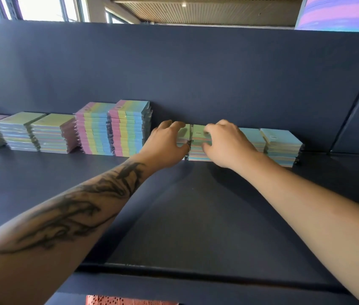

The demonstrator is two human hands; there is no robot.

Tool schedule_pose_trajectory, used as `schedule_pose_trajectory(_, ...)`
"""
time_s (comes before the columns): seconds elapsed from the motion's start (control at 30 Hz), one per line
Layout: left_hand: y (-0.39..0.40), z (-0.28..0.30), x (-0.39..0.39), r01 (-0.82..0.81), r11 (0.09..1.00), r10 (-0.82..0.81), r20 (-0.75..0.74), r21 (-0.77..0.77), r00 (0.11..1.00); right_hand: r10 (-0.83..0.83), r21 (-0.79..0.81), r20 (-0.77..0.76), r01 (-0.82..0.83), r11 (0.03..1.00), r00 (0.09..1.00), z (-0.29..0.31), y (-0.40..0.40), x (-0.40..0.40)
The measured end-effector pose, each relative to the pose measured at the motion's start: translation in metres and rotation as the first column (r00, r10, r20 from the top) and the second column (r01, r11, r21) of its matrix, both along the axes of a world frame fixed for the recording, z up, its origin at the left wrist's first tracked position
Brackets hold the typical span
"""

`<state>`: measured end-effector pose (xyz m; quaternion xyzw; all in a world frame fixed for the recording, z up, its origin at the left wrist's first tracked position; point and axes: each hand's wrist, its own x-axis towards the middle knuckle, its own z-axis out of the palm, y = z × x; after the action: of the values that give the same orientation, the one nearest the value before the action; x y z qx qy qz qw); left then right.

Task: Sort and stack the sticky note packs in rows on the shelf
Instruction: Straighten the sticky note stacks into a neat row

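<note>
You face a dark navy shelf [196, 216]. Along its back wall stand, from left to right: three low stacks [20, 133] of sticky note packs, two taller striped stacks [112, 128], two green-topped stacks [197, 142] side by side, and two blue-topped stacks [282, 146].

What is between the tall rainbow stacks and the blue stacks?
Two green-topped stacks, with both hands on them: left hand, right hand. The head view shows it.

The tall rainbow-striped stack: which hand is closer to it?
Left. The left hand sits just right of the tall striped stack, almost touching; the right hand is farther right, on the green-topped stack.
</note>
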<state>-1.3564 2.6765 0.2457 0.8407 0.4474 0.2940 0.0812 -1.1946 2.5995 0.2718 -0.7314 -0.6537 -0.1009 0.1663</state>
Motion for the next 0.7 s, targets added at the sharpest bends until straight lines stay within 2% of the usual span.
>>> schedule_pose_trajectory(0.1,0.000,-0.003,0.000,-0.013,1.000,0.014,0.048,-0.008,0.999,-0.033,-0.002,-0.051,0.033,0.999,0.998,-0.003,0.004,-0.001)
schedule_pose_trajectory(0.4,-0.006,-0.001,0.003,-0.050,0.993,0.082,0.316,-0.107,0.945,-0.084,-0.026,-0.353,0.080,0.996,0.932,-0.007,0.015,-0.012)
schedule_pose_trajectory(0.7,-0.004,-0.008,0.002,-0.028,0.998,0.040,0.219,-0.058,0.975,-0.088,0.001,-0.381,0.096,0.995,0.920,-0.012,0.011,-0.019)
